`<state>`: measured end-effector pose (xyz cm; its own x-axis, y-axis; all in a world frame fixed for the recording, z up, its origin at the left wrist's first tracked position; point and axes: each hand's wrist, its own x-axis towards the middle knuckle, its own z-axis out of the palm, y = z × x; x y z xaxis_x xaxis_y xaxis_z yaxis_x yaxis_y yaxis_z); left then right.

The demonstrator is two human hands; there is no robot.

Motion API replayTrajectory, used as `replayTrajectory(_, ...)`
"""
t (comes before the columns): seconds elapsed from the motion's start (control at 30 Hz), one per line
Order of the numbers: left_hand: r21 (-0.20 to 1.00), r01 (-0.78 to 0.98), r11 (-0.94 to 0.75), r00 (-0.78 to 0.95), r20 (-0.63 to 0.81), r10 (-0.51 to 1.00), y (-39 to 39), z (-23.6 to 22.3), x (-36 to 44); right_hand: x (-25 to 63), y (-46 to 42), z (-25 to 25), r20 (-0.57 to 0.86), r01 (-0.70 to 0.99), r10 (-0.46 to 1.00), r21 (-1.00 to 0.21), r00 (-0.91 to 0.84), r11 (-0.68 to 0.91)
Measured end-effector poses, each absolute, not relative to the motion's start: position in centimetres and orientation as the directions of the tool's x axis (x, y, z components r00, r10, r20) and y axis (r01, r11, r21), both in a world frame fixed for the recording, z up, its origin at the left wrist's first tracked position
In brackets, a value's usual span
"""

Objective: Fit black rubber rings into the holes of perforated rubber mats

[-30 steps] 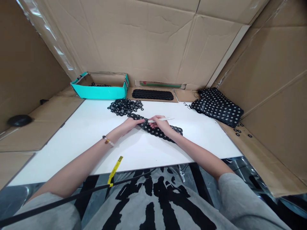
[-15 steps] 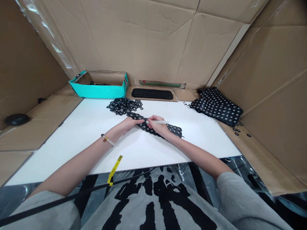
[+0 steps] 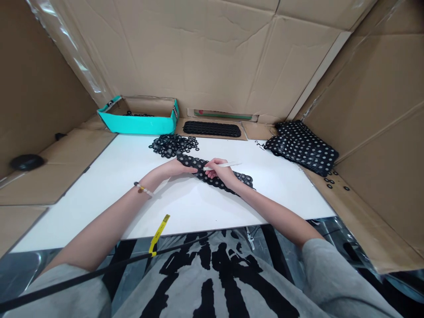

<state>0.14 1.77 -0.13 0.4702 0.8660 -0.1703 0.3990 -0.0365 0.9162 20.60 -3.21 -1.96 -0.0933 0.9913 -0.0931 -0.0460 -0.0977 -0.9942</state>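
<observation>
A black strip [image 3: 245, 179] made of joined rings lies slantwise on the white board. My left hand [image 3: 177, 168] grips its near edge towards the left end, thumb on top and the other fingers partly hidden beneath. In my right hand [image 3: 221, 172] is a slim white pen-shaped tool [image 3: 230, 164], pinched between the fingers. Its lower end meets the strip just right of my left thumb; the tip is too small to make out. Behind the strip's left end sits a pile of loose black rings [image 3: 170, 146].
A turquoise box [image 3: 142, 125] with some black rings inside stands at the back left. Beside it lies a black ring panel [image 3: 212, 129]. A larger black ringed piece [image 3: 304, 148] rests at the back right, near loose rings [image 3: 329, 180]. Cardboard walls [image 3: 198, 53] enclose the white board [image 3: 192, 212].
The white tool has tilted, its upper end now higher and further right. My left wrist has shifted slightly left. The whole view has moved a little.
</observation>
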Motion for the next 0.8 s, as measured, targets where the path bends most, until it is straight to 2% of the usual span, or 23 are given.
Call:
replayTrajectory(0.17, 0.907, 0.42, -0.022, 0.46, -0.192, 0.867, 2.09, -0.59, 0.16, 20.25, -3.48, -1.93, -0.11, -0.056, 0.986, -0.992, -0.123, -0.117)
replayTrajectory(0.8, 0.956, 0.28, 0.087, 0.393, -0.197, 0.898, 1.33, -0.13, 1.05, 19.96, -3.88, -1.74, -0.085, -0.074, 0.99, -0.993, -0.115, -0.094)
